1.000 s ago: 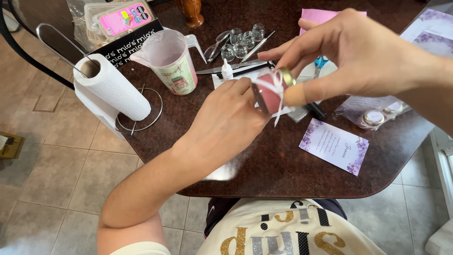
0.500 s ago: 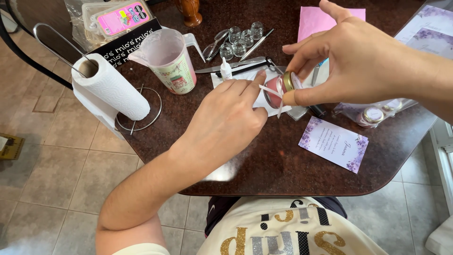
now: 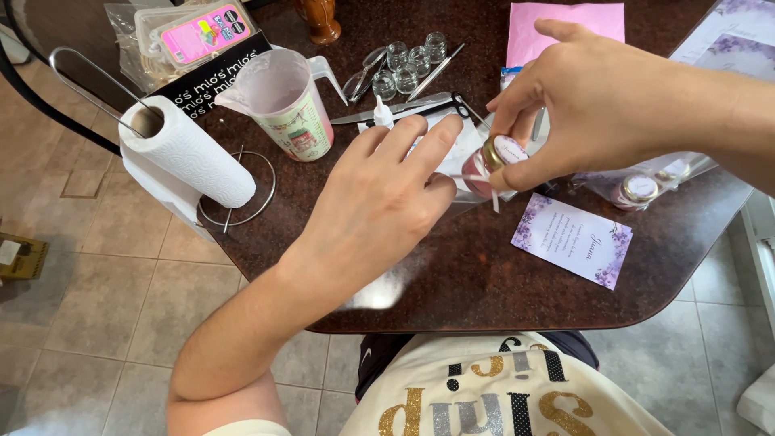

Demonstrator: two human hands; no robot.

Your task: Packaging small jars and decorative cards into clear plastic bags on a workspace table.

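Observation:
My right hand (image 3: 597, 105) grips a small pink jar (image 3: 476, 171) by its gold lid, tilted on its side just above the dark table (image 3: 484, 274). A thin white ribbon (image 3: 468, 177) is tied round the jar's neck. My left hand (image 3: 371, 210) is just left of the jar with its fingers stretched out. Its thumb and a finger pinch one end of the ribbon, which runs straight across to the jar. The loose ribbon tail hangs down beside the jar.
A paper towel roll (image 3: 190, 153) on a wire stand sits at the table's left edge, with a plastic measuring jug (image 3: 286, 101) beside it. Several small glass jars (image 3: 408, 64), a glue bottle (image 3: 381, 113), a purple floral card (image 3: 573, 240), pink paper (image 3: 565, 24) and bagged jars (image 3: 638, 190) lie around.
My left hand has let go of the jar's body and opened its fingers, keeping only the ribbon. My right hand has lowered the jar toward the table and turned its lid up.

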